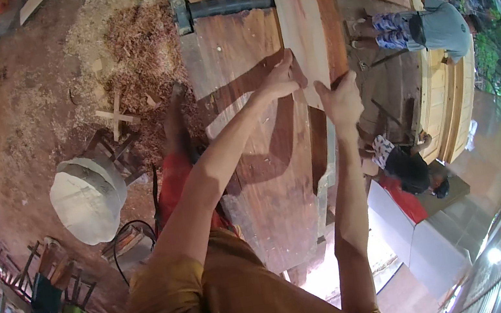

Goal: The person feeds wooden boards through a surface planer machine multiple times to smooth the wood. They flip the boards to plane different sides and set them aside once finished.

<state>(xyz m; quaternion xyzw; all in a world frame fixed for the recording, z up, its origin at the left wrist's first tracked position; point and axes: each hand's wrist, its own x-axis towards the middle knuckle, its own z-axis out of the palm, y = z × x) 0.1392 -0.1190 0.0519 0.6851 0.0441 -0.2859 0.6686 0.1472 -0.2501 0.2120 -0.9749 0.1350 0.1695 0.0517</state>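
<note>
While both arms reach up from the bottom of the frame, the person's two hands meet a long pale plank (301, 24) near the middle top of the picture. The left hand (281, 78) has its fingers spread and pressed on the left edge of the plank. The right hand (341, 101) is a little lower and to the right, and its fingers wrap around the near end of the plank. The two hands are close but not touching each other.

The plank lies on top of a big reddish-brown wooden slab (269, 173) that runs from the top middle down to the lower middle of the frame. A dark metal clamp bar (226, 5) crosses the slab near the top.

To the left of the slab, the dirt floor has a heap of wood shavings (127, 38) in the upper left. A small wooden cross (117, 116) lies below the heap. A round white tub (88, 196) sits at the middle left.

At the upper right, another person in a grey shirt (440, 28) bends over a light yellow wooden cabinet (446, 106). Lower right, a second person with dark hair (407, 171) crouches by a white box (406, 230).
</note>
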